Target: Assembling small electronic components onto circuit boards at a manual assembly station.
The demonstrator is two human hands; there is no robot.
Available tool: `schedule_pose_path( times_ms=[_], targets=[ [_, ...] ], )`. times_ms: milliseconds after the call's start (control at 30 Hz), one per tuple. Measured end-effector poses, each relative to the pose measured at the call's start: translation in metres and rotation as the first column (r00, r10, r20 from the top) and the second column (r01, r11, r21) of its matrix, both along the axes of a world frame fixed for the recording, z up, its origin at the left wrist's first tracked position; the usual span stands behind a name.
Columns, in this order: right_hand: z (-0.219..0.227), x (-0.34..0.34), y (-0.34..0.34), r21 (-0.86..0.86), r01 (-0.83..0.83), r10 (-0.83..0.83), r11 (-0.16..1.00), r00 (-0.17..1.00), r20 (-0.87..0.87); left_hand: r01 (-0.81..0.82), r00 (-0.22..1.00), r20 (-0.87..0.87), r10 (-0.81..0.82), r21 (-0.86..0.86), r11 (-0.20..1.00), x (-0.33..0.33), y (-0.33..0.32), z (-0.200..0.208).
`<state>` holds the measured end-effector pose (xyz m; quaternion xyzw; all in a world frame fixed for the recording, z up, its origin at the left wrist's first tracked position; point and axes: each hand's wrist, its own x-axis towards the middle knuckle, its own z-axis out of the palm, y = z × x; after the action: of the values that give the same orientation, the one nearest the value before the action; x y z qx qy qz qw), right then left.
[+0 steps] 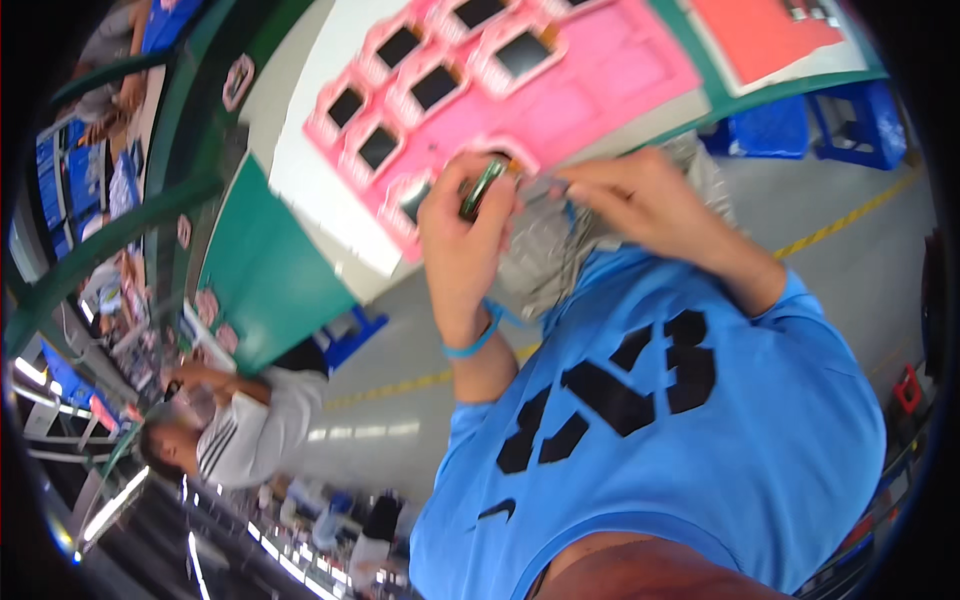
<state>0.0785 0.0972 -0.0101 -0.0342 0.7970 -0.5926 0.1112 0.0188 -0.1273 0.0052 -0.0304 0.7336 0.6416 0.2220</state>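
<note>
My left hand point(462, 235) is closed around a small dark green-edged part point(483, 190), which looks like a circuit board or display module held on its edge. To its right, my right hand point(640, 200) pinches a thin pale strip point(540, 187), blurred, near the part. Whether the strip is joined to the part I cannot tell. Just beyond both hands lies a pink tray point(600, 85) bearing several pink frames point(432, 88) with dark rectangular screens. One frame point(408, 200) is partly hidden behind my left hand. A blue band point(470, 345) circles my left wrist.
The pink tray rests on a white sheet point(340, 225) over a green-topped table point(265, 270). A red sheet point(765, 40) lies at the far right. Blue stools point(765, 130) stand beside the table. At left, another person point(250, 425) in a white shirt works near a green rail point(110, 245).
</note>
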Motion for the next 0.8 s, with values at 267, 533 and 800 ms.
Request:
schedule_pose_path(
  times_ms=[267,533,800],
  targets=[
    [-0.018,0.007,0.001,-0.064,-0.057,0.046,0.996,0.985,-0.165,-0.094,0.995,-0.019,0.093,-0.045,0.995,0.013,0.007,0.003],
    [-0.014,0.021,-0.002,-0.16,0.013,-0.032,0.987,0.993,-0.113,-0.098,0.994,-0.056,0.097,-0.023,0.995,0.017,0.018,-0.003],
    [-0.021,0.009,-0.006,-0.232,0.102,-0.118,0.967,0.992,-0.055,-0.12,0.988,-0.094,0.12,0.01,0.993,0.009,0.027,0.004]
  ],
)
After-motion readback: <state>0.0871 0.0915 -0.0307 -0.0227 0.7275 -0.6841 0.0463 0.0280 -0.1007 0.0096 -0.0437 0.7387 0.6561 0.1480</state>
